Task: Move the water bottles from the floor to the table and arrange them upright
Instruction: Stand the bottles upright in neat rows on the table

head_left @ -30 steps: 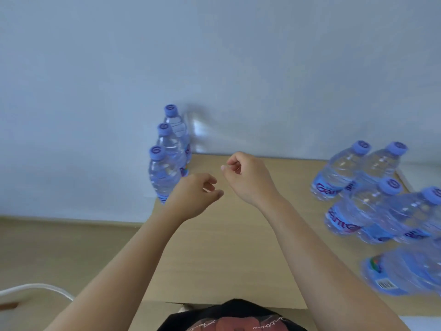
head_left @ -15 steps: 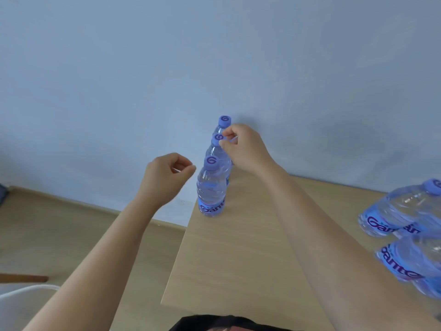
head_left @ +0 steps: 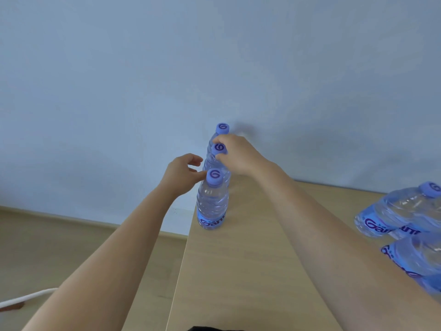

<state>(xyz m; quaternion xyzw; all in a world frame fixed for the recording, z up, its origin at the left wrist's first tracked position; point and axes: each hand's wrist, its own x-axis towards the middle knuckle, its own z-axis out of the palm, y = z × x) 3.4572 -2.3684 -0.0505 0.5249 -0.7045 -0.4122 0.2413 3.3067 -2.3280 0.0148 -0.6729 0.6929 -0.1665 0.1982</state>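
From the head camera, three water bottles stand upright in a row along the left edge of the light wooden table (head_left: 250, 271), running from near to far toward the pale blue wall (head_left: 214, 56). The nearest bottle (head_left: 212, 204) shows its full body, blue label and blue cap; the middle bottle (head_left: 218, 155) is just behind it and touching or almost touching it, and the far bottle (head_left: 220, 132) stands behind that, close to the wall. The right hand (head_left: 238, 156) reaches in from the right, with its fingers curled round the neck of the middle bottle just under the cap, so it grips that bottle from the right side. The left hand (head_left: 182, 174) is at the left of the row, level with the nearest bottle's cap; its fingers are loosely bent, with the fingertips touching or almost touching that cap, and it holds nothing that can be made out. At the right edge of the table several more bottles (head_left: 403, 211) are grouped together, leaning in the wide-angle view, well apart from both hands. Below the table on the left is a wooden floor (head_left: 71, 247), with a white cable (head_left: 26, 298) lying on it near the bottom left corner.
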